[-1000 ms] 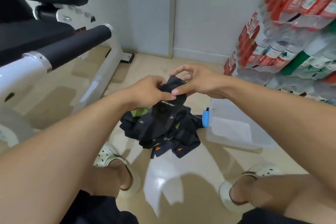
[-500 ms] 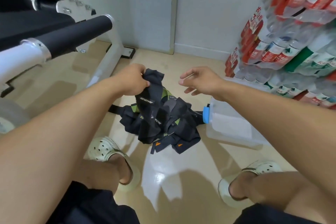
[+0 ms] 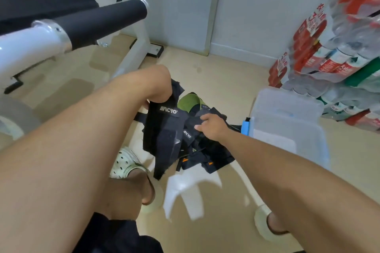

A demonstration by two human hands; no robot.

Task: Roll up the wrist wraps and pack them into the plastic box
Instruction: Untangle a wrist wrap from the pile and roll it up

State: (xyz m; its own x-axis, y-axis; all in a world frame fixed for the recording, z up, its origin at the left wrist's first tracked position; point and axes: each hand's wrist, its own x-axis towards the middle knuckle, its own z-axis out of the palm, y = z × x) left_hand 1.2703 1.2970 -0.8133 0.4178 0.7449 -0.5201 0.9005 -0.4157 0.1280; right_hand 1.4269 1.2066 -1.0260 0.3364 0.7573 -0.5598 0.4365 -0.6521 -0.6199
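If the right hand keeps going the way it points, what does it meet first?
The right hand points left across the pile of wraps; it would probably meet the black wrap held by the left hand, though depth is unclear.

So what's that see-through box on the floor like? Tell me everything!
The box looks like clear, slightly frosted plastic, roughly rectangular with rounded corners. It has a blue latch on the side facing the wraps, and a blue edge along its right rim. It sits upright on the floor, open, with no wraps visible inside. Bottle packs are stacked behind it. Neither hand touches it.
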